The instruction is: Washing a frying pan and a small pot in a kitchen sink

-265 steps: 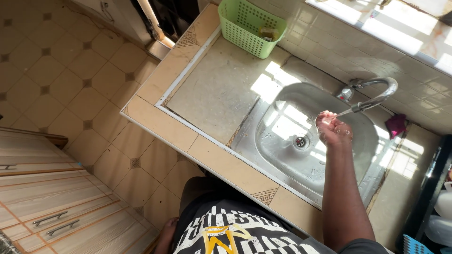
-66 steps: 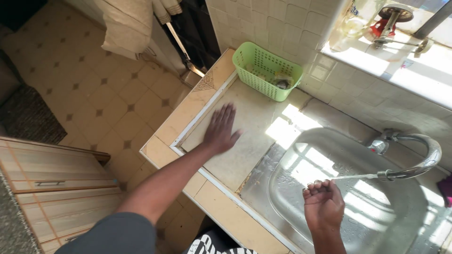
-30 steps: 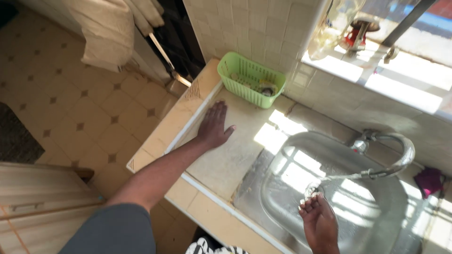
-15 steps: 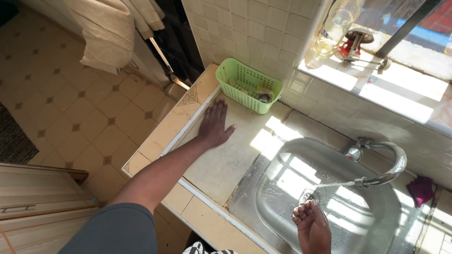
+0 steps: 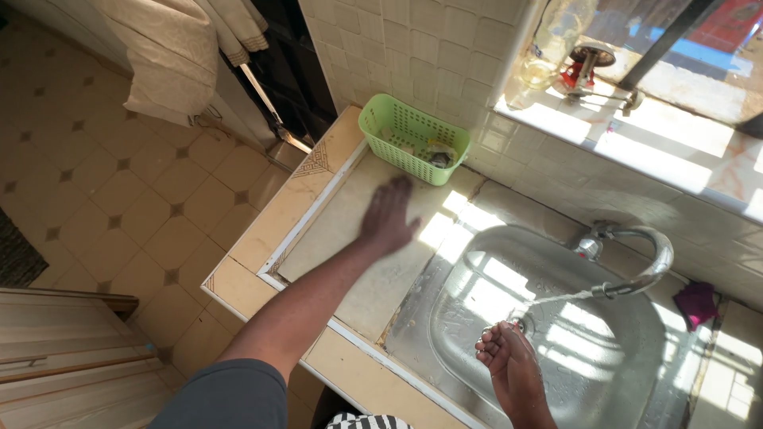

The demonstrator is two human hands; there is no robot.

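Note:
My left hand [image 5: 388,216] lies flat, palm down with fingers spread, on the pale stone counter [image 5: 342,214] left of the sink, a little short of a green plastic basket [image 5: 413,139]. My right hand [image 5: 502,356] is cupped, palm up, over the steel sink basin [image 5: 556,318], just below the thin stream of water running from the curved metal tap [image 5: 636,262]. Neither hand holds an object.
The green basket holds a few small items and stands against the tiled wall. A clear bottle [image 5: 548,48] and a red object [image 5: 584,67] sit on the sunlit window sill. A dark pink cloth [image 5: 698,302] lies right of the sink. Cloth hangs [image 5: 171,56] over the tiled floor at left.
My left hand has slid across the counter toward the green basket. My right hand stays under the tap's stream. The view has shifted slightly.

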